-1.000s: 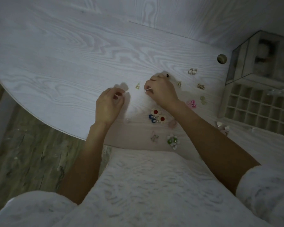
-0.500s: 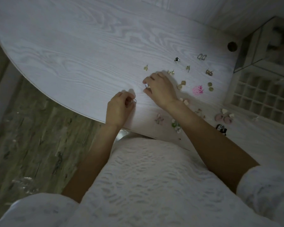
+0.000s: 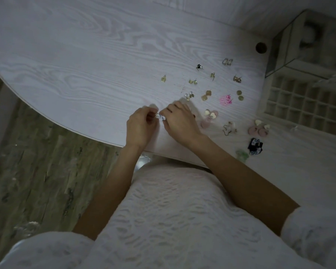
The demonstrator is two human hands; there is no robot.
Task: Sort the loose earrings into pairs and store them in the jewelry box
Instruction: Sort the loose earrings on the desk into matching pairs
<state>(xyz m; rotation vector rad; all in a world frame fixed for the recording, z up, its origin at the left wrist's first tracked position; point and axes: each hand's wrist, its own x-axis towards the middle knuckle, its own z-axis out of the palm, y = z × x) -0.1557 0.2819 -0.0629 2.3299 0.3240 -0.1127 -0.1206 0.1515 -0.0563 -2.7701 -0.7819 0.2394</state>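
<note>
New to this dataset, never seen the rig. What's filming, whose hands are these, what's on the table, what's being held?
There is no robot here. A person wears one wide-angle camera on the head, looking down, so the arms enter from the bottom of the picture.

The left hand and right hand meet near the front edge of a pale wood-grain table. Between their fingertips they pinch a small pale earring; it is too small to tell whether it is one piece or two.

Loose earrings lie scattered to the right, among them a bright pink one and gold squares. At the far right stands the jewelry box, its grid of compartments open to view.
</note>
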